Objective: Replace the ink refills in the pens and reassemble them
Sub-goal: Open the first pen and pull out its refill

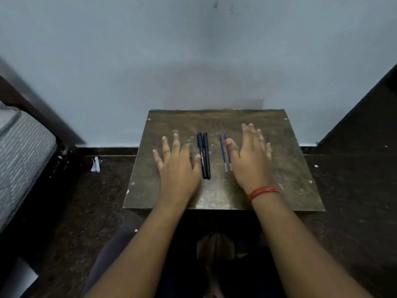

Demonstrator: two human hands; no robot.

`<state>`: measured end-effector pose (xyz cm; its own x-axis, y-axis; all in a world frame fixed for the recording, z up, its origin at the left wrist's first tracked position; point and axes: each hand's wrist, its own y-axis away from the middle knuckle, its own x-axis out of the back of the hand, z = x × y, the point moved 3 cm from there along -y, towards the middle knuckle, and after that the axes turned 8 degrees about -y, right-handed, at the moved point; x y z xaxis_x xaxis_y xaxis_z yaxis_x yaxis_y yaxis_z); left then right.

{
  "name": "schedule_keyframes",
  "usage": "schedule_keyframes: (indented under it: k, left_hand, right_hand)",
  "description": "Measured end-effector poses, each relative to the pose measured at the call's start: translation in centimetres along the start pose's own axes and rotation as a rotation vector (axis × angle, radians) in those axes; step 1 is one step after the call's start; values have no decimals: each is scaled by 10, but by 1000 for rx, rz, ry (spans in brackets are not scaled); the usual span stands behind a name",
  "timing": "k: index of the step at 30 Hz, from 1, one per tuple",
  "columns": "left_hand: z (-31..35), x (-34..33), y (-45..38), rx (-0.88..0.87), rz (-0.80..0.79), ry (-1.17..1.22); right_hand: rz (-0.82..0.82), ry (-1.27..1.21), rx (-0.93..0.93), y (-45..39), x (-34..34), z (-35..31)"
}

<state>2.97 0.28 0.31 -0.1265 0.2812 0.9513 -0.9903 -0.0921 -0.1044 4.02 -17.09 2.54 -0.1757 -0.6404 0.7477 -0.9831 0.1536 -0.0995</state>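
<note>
Tabletop [214,117]: both hands [178,166] flat, fingers [176,141] spread.

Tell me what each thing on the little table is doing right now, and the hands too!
Pens: two, black, capped, lying side by side, touching.
Refills: two, blue, loose, lying side by side, slightly apart.
Left hand: open, fingers spread, flat over the table, holding nothing.
Right hand: open, fingers straight, beside the refills, holding nothing.
Table: wooden top, scuffed and stained.
Red thread: tied round the right wrist.
</note>
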Motion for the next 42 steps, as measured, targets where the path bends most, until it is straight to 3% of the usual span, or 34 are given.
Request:
schedule_keyframes:
  k: [7,28,33,38,42]
  left_hand:
    - [6,-7,-28,-34,185,8]
    - [-2,-11,-29,70,74,-83]
    - [5,5,-26,12,191,277]
    - [27,2,-10,-92,-30,545]
    - [37,-1,-3,-134,-144,662]
  right_hand:
    - [143,-126,110,-33,-7,-13]
    - [62,-176,91,-22,-10,-1]
    - [113,-301,87,-24,-8,0]
    - [-16,-814,-137,-28,-10,3]
    - [-94,-998,-199,-27,-13,5]
